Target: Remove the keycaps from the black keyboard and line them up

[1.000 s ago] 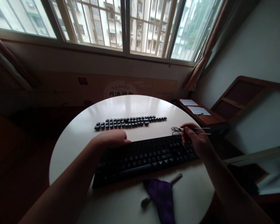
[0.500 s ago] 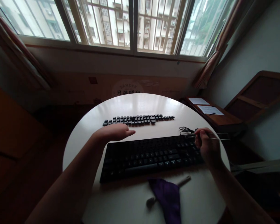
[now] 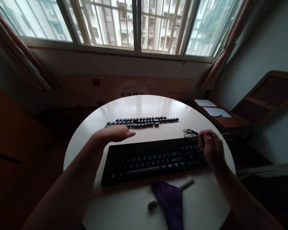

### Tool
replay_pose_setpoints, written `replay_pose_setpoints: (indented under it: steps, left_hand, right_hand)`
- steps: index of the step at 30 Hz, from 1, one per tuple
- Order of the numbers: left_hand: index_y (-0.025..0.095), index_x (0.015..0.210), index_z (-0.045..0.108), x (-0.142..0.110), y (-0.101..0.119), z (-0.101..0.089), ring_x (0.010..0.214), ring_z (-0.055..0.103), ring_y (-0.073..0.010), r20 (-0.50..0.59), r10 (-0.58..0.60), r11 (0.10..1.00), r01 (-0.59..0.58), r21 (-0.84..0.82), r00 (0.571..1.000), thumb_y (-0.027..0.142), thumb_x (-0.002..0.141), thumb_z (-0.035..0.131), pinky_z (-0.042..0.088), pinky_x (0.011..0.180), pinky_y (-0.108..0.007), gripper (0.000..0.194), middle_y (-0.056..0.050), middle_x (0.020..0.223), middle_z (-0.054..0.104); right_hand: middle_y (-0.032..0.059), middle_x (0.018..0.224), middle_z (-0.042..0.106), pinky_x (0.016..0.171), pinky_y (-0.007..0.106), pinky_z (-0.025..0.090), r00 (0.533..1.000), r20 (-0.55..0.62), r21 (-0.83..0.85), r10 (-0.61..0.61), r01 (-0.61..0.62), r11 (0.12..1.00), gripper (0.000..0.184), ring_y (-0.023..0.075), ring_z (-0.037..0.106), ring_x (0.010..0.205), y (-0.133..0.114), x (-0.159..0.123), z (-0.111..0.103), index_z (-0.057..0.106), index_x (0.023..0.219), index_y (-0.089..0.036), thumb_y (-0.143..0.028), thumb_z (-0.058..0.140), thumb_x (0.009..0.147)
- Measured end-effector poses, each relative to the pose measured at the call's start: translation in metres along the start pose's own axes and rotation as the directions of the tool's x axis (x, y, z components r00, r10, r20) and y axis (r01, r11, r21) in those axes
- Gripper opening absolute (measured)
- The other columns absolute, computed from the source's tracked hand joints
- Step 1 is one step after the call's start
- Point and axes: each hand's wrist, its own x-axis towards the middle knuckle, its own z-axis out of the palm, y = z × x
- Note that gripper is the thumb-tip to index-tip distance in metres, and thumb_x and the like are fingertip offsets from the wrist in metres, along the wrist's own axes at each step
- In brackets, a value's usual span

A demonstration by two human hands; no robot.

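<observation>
A black keyboard [image 3: 144,167] lies on the white round table; caps still show in its lower rows, while its upper part looks dark and bare. Loose black keycaps [image 3: 156,123] stand in rows behind it. My left hand [image 3: 116,132] hovers at the near left end of those rows, one finger stretched out to the right, the others partly hidden; I see nothing in it. Over the keyboard's far right corner, my right hand [image 3: 210,145] is closed around a thin wire keycap puller [image 3: 227,136], whose wires stick out on both sides of the fist.
In front of the keyboard lie a purple cloth [image 3: 169,199] and a grey-handled brush [image 3: 152,205] partly under it. A coiled black cable [image 3: 190,131] sits behind the keyboard's right end. Papers [image 3: 217,112] and a pen rest on a wooden surface at the right.
Both hands have shifted slightly left in the picture, along with the keyboard and cloth as the view moves a little. The right hand keeps its hold on the wire puller.
</observation>
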Motion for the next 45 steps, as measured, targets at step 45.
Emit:
replay_pose_setpoints:
  steps: [45]
  left_hand:
    - [0.016, 0.067, 0.068, 0.007, 0.015, 0.007, 0.065, 0.060, -0.0227, 0.110, 0.047, 0.996, -0.055, 0.069, 0.993, 0.062, 0.084, 0.043, 0.041, 0.061, -0.032, 0.055, -0.011, 0.079, 0.071]
  right_hand:
    - [-0.0058, 0.048, 0.040, 0.041, 0.024, 0.028, 0.957, 0.287, -0.258, 0.031, 0.046, 0.965, 0.037, 0.0120, 0.038, 0.040, 0.009, 0.001, 0.012, 0.052, 0.080, -0.022, -0.052, 0.041, 0.098]
